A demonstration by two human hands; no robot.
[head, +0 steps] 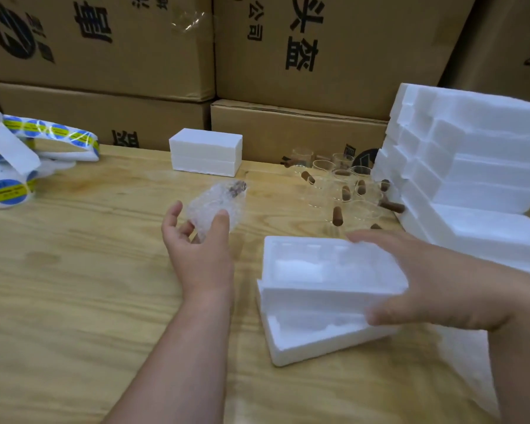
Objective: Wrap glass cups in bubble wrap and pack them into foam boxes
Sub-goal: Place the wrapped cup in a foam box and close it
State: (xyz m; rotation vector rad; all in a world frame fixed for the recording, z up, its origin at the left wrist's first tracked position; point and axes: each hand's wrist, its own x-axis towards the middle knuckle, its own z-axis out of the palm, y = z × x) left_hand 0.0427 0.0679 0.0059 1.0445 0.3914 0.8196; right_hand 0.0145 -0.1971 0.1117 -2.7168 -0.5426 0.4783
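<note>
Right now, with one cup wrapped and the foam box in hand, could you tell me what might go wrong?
The left hand holds the bubble-wrapped cup only loosely, so it could slip onto the table. The right hand grips the upper foam half, which sits askew on the lower one; it may snag or chip. The bare glass cups stand right behind that hand and could be knocked.

One bubble-wrapped glass cup (pixel 216 206) sat at centre frame, and one closed white foam box (pixel 205 153) stood behind it. Two open white foam box halves (pixel 325 298) lay stacked at lower right. The clear glass cups with brown wooden handles (pixel 340 188) at right centre overlapped too much to count.
</note>
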